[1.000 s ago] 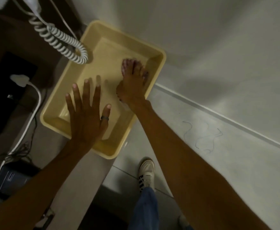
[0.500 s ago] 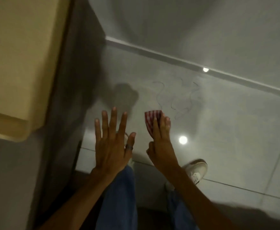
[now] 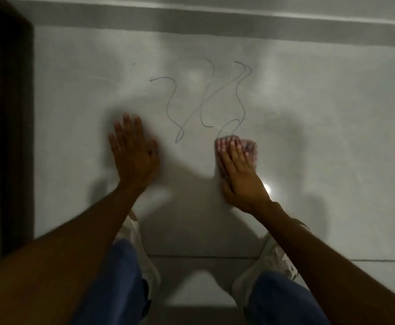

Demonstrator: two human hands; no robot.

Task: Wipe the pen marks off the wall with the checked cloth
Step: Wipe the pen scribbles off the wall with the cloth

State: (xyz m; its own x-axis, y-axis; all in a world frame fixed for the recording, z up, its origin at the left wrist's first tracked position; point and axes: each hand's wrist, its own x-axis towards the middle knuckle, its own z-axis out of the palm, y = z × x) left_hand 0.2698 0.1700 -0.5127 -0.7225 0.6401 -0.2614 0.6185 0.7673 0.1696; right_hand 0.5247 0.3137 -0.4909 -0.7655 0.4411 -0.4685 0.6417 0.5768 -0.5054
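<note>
Wavy blue pen marks (image 3: 206, 99) run across the glossy grey wall tile (image 3: 320, 95) in the upper middle. My right hand (image 3: 241, 174) lies flat on the red-and-white checked cloth (image 3: 250, 146), pressing it to the tile just below the right end of the marks. The cloth shows past my fingertips; the rest is hidden under my palm. My left hand (image 3: 133, 153) rests flat on the tile with fingers spread, to the left of the marks, holding nothing.
A dark brown panel edge (image 3: 9, 137) runs down the left side. A pale band (image 3: 215, 17) crosses the wall above the marks. Below are my jeans (image 3: 121, 289) and white shoes (image 3: 271, 261) on the tiled floor.
The view has swung from the yellow basin to the marked tile. My right hand carried the cloth up and pressed it flat under the marks. My left hand landed flat on the tile.
</note>
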